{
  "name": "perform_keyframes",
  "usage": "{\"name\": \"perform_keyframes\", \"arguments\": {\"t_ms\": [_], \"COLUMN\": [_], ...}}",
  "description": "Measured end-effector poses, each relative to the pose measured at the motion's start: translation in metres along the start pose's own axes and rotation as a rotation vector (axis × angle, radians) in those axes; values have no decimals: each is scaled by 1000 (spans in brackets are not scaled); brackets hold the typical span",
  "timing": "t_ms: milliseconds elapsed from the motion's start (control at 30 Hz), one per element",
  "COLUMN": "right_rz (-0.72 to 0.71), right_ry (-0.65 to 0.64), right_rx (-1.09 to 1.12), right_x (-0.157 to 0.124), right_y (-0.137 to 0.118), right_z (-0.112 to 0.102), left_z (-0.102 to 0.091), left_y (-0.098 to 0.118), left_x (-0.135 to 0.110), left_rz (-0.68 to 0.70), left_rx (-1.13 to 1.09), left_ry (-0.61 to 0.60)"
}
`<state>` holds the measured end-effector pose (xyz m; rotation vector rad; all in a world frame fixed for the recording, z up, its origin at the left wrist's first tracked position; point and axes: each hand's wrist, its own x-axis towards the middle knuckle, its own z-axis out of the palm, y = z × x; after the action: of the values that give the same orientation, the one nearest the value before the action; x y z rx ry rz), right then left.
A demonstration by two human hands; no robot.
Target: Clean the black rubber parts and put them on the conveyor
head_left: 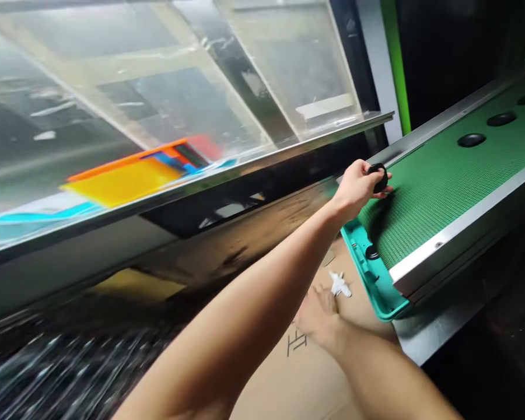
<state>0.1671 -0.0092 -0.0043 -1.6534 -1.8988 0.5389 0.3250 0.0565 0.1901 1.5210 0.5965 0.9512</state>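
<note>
My left hand (pixel 362 185) reaches out over the near end of a green conveyor belt (pixel 433 198). Its fingers are closed on a black round disc (pixel 380 177), held on edge above the belt. My right hand (pixel 318 309) is low over a brown cardboard surface (pixel 297 379), partly behind my left forearm; its fingers are blurred and partly hidden. Beside it a small white piece (pixel 340 284) lies on the cardboard. Under the belt's end sits a teal tray (pixel 378 297) with a black round piece (pixel 371 252) in it.
Farther along the belt lie black discs (pixel 471 140). Its metal side rail (pixel 468 227) runs along the right. At left, a ledge below clear panels (pixel 289 76) carries a blurred yellow and orange object (pixel 122 181). Dark glossy plastic (pixel 70 373) fills the lower left.
</note>
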Motion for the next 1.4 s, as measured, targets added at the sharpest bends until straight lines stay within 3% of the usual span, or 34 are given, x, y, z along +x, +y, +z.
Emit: {"name": "perform_keyframes", "arguments": {"t_ms": [133,300,367,433,533,733,900,1033,1167,1300,1400], "right_rz": [-56,-48,-73,-135,-184,-155,-350,-293,-399,-311,-400], "right_ry": [37,44,24,-19,-41,181,177,295,253,303,266], "right_rx": [-90,-228,-271,-305,-303,-53,-154,-197,-234,-273,-308], "right_x": [6,5,1,-3,-3,-4,-8,6,6,3,1], "right_y": [6,6,3,0,-4,-17,-24,-19,-15,-14,-15], "right_z": [14,8,4,3,5,25,39,38,38,36,35], "left_z": [-83,-194,-225,-243,-250,-234,-233,-236,-237,-239,-240], "left_y": [-15,-69,-96,-117,-137,-150,-150,-149,-151,-154,-153], "left_x": [-84,-200,-233,-252,-258,-242,-244,-244,-241,-240,-241], "left_rz": [-3,-135,-156,-160,-169,-240,-354,-324,-367,-349,-344], "left_rx": [-266,-457,-498,-543,-656,-887,-954,-968,-1011,-983,-1021], "left_ry": [248,655,754,813,820,712,584,608,554,561,545]}}
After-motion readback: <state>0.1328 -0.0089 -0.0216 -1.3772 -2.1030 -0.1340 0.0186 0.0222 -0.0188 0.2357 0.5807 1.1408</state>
